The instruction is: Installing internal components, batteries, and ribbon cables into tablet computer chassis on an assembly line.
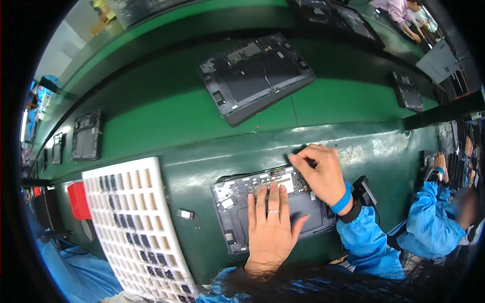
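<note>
An opened dark device (227,212), like a laptop or tablet with its circuit board showing, lies on the green bench in front of me. My left hand (270,227) rests flat on it, fingers spread across the board's lower edge and the dark panel below. Over the device's far right corner, my right hand (323,174) is closed with thumb and forefinger together. Whatever those fingers hold, if anything, is hidden. A blue band circles my right wrist. Left of the device, a small black part with a silver face and short wires (186,214) lies on the bench.
A white foam tray (165,212) with several small black parts stands at left, beside a red bin (78,199). More opened devices (262,76) sit on the green surface beyond. A black object (365,192) stands by my right wrist. A co-worker's blue sleeve (429,222) is at right.
</note>
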A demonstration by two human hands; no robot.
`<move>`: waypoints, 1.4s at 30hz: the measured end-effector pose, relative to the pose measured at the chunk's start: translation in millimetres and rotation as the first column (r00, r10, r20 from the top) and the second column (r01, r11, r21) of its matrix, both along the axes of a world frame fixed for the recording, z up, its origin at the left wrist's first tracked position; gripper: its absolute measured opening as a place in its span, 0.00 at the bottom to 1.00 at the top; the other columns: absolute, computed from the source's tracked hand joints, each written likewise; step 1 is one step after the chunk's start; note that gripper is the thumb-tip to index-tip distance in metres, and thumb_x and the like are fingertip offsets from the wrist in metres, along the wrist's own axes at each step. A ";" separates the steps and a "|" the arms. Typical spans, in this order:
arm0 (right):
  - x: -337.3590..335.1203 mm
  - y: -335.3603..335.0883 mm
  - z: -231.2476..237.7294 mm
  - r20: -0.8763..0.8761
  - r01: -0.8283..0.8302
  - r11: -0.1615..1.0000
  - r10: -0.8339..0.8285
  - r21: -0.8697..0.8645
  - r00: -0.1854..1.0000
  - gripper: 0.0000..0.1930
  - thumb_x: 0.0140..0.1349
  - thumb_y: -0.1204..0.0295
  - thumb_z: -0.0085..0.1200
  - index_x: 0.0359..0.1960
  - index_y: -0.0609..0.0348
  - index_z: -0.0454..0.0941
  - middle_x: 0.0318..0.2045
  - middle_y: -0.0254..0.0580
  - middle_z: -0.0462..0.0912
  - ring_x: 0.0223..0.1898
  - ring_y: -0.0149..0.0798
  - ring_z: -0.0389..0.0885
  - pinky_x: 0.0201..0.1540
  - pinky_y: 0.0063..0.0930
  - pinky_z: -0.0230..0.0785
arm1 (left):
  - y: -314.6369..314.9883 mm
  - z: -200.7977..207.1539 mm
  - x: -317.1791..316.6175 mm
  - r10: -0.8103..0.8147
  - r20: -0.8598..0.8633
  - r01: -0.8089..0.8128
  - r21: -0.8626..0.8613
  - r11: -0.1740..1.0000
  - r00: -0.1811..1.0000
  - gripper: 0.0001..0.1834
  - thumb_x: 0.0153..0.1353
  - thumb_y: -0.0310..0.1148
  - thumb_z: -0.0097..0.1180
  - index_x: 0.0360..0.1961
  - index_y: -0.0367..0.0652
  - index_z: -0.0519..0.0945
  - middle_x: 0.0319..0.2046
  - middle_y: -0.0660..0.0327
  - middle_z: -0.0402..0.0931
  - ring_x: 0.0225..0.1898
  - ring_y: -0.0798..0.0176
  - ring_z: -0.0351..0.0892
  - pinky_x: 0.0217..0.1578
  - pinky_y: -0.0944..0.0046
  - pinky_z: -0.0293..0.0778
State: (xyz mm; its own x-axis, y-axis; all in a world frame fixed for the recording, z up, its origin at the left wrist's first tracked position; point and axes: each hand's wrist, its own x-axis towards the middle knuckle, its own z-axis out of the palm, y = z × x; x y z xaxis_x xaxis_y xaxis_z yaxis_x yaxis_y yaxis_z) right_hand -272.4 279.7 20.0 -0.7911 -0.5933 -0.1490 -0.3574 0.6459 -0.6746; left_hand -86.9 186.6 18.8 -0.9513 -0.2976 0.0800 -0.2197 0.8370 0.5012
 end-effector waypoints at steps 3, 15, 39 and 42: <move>-12.0 19.0 3.5 0.229 0.091 0.980 -0.048 -0.178 0.972 0.15 0.75 0.60 0.64 0.49 0.61 0.88 0.41 0.42 0.88 0.44 0.41 0.86 0.48 0.37 0.78 | -6.0 17.0 30.4 -0.074 0.052 0.061 0.222 0.973 0.996 0.52 0.62 0.55 0.72 0.77 0.32 0.66 0.80 0.36 0.55 0.81 0.29 0.53 0.76 0.22 0.50; -183.6 -107.7 -40.2 -0.174 0.288 0.927 -0.251 0.238 0.952 0.60 0.45 0.27 0.72 0.65 0.72 0.80 0.76 0.68 0.66 0.77 0.68 0.62 0.75 0.57 0.62 | 21.5 -14.6 72.1 -0.187 0.053 0.189 -0.039 0.981 0.981 0.34 0.72 0.29 0.58 0.78 0.56 0.71 0.79 0.56 0.61 0.80 0.46 0.61 0.75 0.19 0.48; 9.0 183.2 59.5 0.582 0.682 0.345 -0.356 -0.645 0.731 0.29 0.75 0.76 0.60 0.75 0.60 0.67 0.57 0.39 0.84 0.55 0.36 0.86 0.54 0.36 0.85 | -146.8 -64.2 -170.4 -0.020 -0.327 -0.031 -0.150 0.988 0.945 0.26 0.69 0.28 0.62 0.69 0.51 0.82 0.75 0.56 0.73 0.77 0.44 0.68 0.79 0.31 0.53; 55.2 170.4 32.3 0.718 0.732 0.433 -0.234 -0.527 0.655 0.30 0.75 0.78 0.59 0.76 0.58 0.62 0.56 0.39 0.83 0.51 0.35 0.88 0.47 0.34 0.88 | -180.3 -39.4 -150.2 -0.050 -0.223 0.008 -0.184 0.983 0.974 0.26 0.69 0.27 0.64 0.68 0.50 0.82 0.74 0.52 0.72 0.76 0.44 0.68 0.79 0.34 0.54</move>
